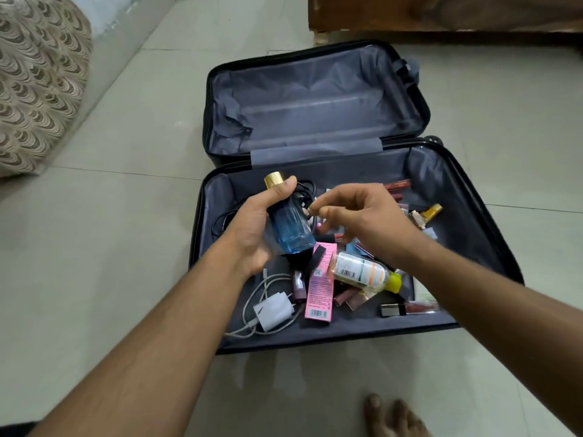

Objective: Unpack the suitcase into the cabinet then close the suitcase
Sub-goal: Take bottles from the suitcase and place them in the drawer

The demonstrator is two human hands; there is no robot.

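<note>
Blue bottle [290, 225] gripped in left hand [255, 228], above suitcase [214, 197]

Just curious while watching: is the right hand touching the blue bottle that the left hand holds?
Apart. The head view shows a clear gap, with suitcase contents visible through it, between the right hand fingertips and the blue bottle gripped by the left hand.

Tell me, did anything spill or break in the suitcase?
Nothing looks spilled or broken. The things in the suitcase just lie in a jumble, and the clear bottle with the yellow cap lies on its side, closed.
</note>
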